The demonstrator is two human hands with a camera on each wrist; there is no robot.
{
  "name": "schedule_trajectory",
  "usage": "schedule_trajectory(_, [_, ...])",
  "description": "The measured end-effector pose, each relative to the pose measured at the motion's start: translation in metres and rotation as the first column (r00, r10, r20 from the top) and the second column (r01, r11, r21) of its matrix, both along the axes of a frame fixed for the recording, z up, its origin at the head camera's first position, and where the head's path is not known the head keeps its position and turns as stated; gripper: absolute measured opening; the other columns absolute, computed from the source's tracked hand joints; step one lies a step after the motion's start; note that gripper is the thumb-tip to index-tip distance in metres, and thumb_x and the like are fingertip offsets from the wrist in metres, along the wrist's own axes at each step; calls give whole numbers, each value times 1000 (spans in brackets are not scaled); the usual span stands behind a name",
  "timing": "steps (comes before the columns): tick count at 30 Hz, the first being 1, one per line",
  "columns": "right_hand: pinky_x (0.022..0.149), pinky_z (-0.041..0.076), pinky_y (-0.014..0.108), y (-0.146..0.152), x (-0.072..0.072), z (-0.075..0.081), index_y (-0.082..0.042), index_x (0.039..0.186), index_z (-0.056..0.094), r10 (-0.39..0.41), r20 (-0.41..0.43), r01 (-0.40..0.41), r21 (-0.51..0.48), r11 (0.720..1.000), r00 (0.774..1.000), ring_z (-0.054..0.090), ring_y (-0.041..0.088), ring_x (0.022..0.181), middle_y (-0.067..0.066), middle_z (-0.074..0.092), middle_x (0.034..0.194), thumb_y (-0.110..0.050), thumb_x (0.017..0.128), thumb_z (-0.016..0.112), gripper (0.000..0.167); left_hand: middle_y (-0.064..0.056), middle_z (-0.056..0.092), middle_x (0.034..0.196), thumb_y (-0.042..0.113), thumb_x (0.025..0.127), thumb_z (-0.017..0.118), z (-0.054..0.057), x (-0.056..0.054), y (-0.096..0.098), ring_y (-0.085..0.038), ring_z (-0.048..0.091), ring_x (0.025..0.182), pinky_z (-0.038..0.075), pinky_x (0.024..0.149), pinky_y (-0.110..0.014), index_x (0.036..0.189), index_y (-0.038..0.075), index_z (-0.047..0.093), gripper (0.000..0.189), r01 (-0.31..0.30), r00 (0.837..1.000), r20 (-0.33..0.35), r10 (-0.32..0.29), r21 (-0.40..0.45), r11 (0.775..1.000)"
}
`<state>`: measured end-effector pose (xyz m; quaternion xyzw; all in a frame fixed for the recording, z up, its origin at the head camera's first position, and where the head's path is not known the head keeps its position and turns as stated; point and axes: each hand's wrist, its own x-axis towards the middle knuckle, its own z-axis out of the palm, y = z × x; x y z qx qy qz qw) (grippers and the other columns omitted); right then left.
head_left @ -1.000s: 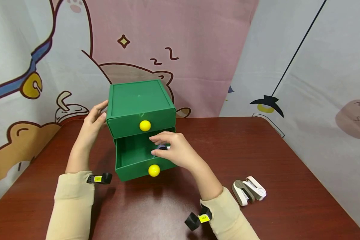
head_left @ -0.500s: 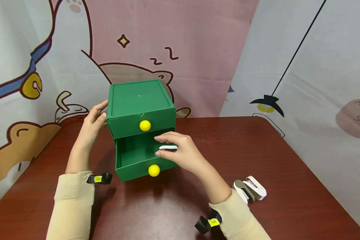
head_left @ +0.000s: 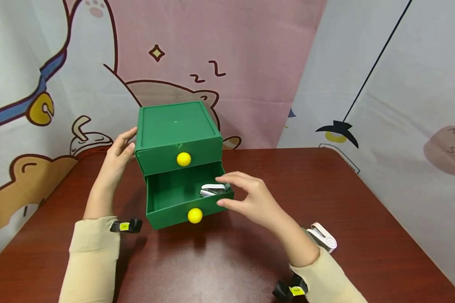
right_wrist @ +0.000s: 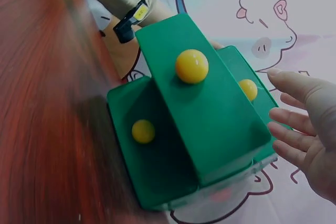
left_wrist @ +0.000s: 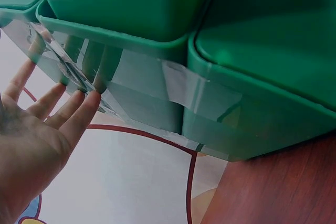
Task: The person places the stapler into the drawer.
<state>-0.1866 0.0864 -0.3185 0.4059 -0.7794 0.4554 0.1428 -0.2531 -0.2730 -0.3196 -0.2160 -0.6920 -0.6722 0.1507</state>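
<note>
A green drawer cabinet (head_left: 176, 126) with yellow knobs stands on the table, its middle drawer (head_left: 170, 215) pulled out. Inside that drawer, at the right end, lies a small white and dark stapler (head_left: 213, 189). My left hand (head_left: 117, 158) rests against the cabinet's left side; in the left wrist view its straight fingers (left_wrist: 79, 116) touch the clear-taped wall. Just right of the pulled-out drawer is my right hand (head_left: 255, 200), thumb and fingers spread apart with nothing between them. The right wrist view shows the same hand (right_wrist: 315, 124) beside the cabinet.
More small white and grey stapler-like items (head_left: 323, 237) lie on the brown table (head_left: 364, 202) at the right, partly hidden by my right forearm. A printed cartoon curtain (head_left: 258, 75) hangs behind the table. Black wrist cameras (head_left: 127, 226) are strapped over both sleeves.
My right hand has let go of the stapler, leaving it in the drawer, and has moved right, out of the drawer. My left hand and the cabinet have stayed in place.
</note>
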Motion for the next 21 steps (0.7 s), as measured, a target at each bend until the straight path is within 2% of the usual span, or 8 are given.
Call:
schedule_trajectory(4, [88,49,34,15,2,-3,-9,120,67,-23,6,23,40,999,1000,57,15,110,1,64,116,-13,75,83,48,-12,37,145,16,102,47,0,0,0,-13,53,113,44,87,-21,147,10,39,46,1,1000,-2,-1,4,1000])
schedule_trajectory(12, [90,48,37,46,8,-8,-13,120,67,-115,-3,114,124,986,993,56,15,111,-4,63,117,-14,73,85,50,-10,38,144,15,102,46,0,-1,0,-13,55,110,44,88,-22,146,9,40,45,9,1000,-9,-9,16,1000])
schedule_trajectory(18, [88,49,40,69,10,-15,-15,120,67,-145,11,142,161,977,989,57,15,110,-5,62,117,-13,74,84,49,-9,40,141,14,102,46,0,-1,1,-14,55,109,44,87,-22,146,9,40,45,12,1000,-13,-11,21,1000])
schedule_trajectory(21, [89,48,38,80,10,-18,-16,119,67,-163,10,158,181,971,987,57,14,110,-7,62,117,-14,74,84,49,-9,40,141,15,102,46,-1,-1,1,-13,55,109,44,87,-22,146,9,40,45,11,1000,-12,-11,19,1000])
